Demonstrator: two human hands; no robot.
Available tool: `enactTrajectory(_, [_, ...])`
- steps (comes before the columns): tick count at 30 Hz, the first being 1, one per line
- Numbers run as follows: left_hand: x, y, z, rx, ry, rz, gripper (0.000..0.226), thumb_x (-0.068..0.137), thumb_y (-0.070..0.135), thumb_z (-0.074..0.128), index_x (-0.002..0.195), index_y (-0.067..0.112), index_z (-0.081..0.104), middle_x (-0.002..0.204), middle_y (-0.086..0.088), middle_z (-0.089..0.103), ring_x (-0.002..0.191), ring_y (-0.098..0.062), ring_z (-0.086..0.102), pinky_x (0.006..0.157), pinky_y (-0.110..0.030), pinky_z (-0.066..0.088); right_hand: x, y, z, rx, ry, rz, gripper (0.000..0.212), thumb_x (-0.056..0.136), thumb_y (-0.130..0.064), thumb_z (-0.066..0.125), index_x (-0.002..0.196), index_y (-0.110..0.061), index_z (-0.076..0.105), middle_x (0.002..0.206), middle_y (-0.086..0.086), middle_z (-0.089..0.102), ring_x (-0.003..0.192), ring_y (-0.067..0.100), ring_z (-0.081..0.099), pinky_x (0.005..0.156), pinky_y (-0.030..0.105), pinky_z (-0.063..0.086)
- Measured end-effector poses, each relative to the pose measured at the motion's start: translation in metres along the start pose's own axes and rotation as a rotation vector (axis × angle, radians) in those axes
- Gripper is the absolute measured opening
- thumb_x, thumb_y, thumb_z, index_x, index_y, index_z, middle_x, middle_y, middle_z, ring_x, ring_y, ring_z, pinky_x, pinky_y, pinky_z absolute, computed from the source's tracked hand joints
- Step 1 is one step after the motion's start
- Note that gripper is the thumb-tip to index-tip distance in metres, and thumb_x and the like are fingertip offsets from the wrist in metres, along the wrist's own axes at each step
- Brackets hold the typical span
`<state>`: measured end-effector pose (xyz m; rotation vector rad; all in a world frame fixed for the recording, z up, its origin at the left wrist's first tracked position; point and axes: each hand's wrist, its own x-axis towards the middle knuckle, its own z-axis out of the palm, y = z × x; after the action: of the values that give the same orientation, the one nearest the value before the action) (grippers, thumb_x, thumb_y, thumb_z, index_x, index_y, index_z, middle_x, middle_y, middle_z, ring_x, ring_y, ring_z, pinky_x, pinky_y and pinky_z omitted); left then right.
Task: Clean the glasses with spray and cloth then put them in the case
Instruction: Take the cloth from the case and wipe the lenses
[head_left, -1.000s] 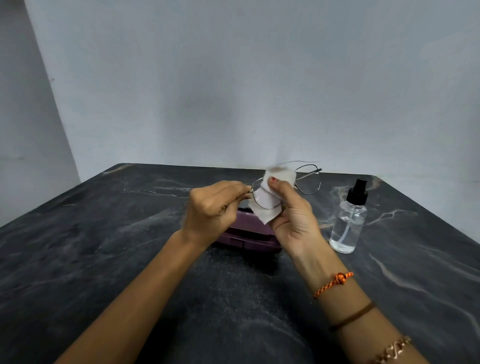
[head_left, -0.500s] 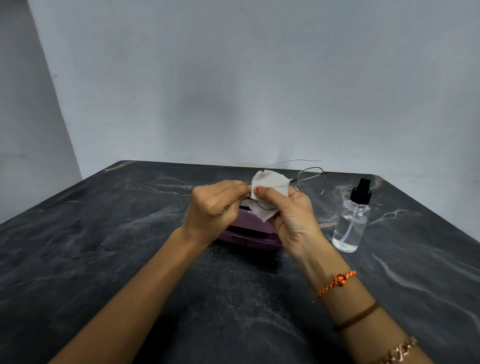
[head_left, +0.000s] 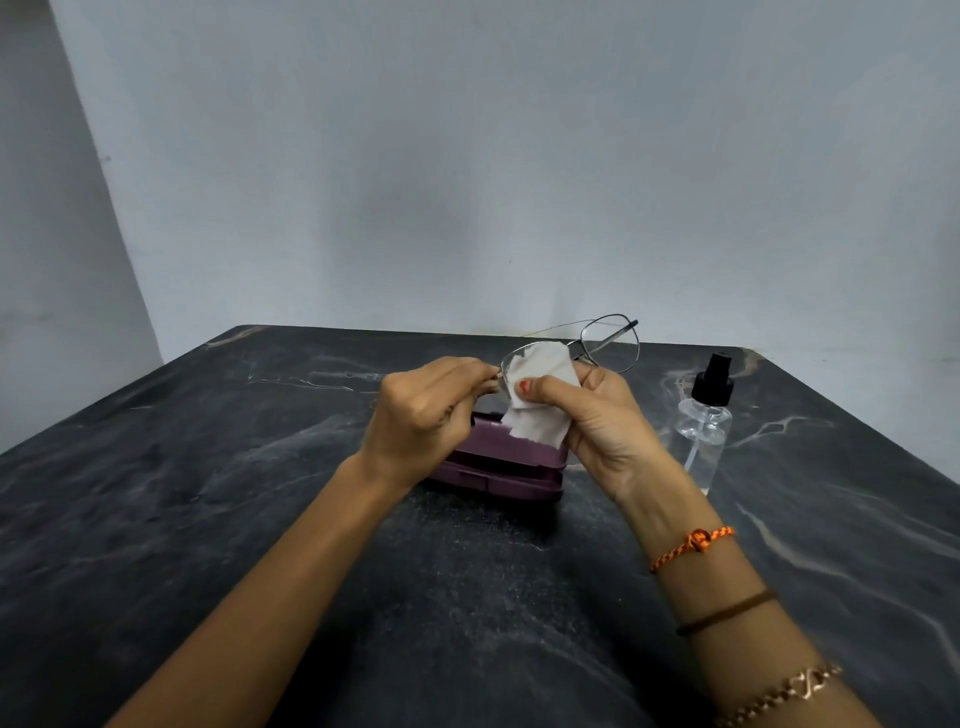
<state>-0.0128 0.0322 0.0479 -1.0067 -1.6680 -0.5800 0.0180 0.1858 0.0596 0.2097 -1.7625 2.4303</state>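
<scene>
Thin wire-framed glasses (head_left: 610, 344) are held up above the table. My left hand (head_left: 421, 410) pinches the frame at its left end. My right hand (head_left: 597, 421) presses a white cloth (head_left: 540, 395) around the left lens, thumb on the near side. The right lens sticks out bare past the cloth. A purple glasses case (head_left: 498, 470) lies closed on the table just behind and below my hands, partly hidden by them. A clear spray bottle (head_left: 705, 421) with a black pump top stands upright to the right of my right hand.
The dark marbled table (head_left: 208, 519) reaches back to a pale wall, its far edge just behind the glasses. The table's right edge slants close past the spray bottle.
The cloth has shifted over the left lens, with my right thumb sliding across it, and the frame has tilted slightly. My left hand has kept its pinch on the frame end.
</scene>
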Motion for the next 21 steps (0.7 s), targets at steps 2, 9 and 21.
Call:
enactTrajectory(2, [0.000, -0.002, 0.000, 0.031, 0.036, -0.031, 0.005, 0.067, -0.014, 0.071, 0.069, -0.009, 0.069, 0.065, -0.014, 0.071, 0.060, -0.020, 0.068, 0.067, -0.019, 0.050, 0.000, 0.002, 0.000, 0.032, 0.021, 0.030, 0.013, 0.069, 0.008, 0.066, 0.076, -0.003, 0.066, 0.061, 0.001, 0.072, 0.056, 0.010, 0.067, 0.052, 0.020, 0.054])
enactTrajectory(9, [-0.002, -0.034, -0.022, 0.029, 0.338, -0.382, 0.009, 0.070, -0.015, 0.068, 0.077, -0.009, 0.071, 0.070, -0.015, 0.069, 0.061, -0.004, 0.054, 0.058, -0.008, 0.043, 0.006, -0.009, -0.030, 0.211, 0.247, 0.018, 0.012, 0.075, 0.005, 0.062, 0.077, -0.007, 0.061, 0.057, -0.001, 0.071, 0.059, 0.012, 0.067, 0.058, 0.028, 0.057])
enactTrajectory(21, [-0.006, -0.039, -0.021, -0.029, 0.350, -0.434, 0.007, 0.070, -0.008, 0.071, 0.076, -0.009, 0.071, 0.076, -0.005, 0.064, 0.065, 0.018, 0.054, 0.060, 0.003, 0.039, 0.003, 0.006, -0.034, -1.073, 0.459, -0.386, 0.009, 0.074, -0.020, 0.068, 0.074, -0.012, 0.066, 0.067, 0.005, 0.064, 0.066, 0.021, 0.059, 0.048, 0.021, 0.037])
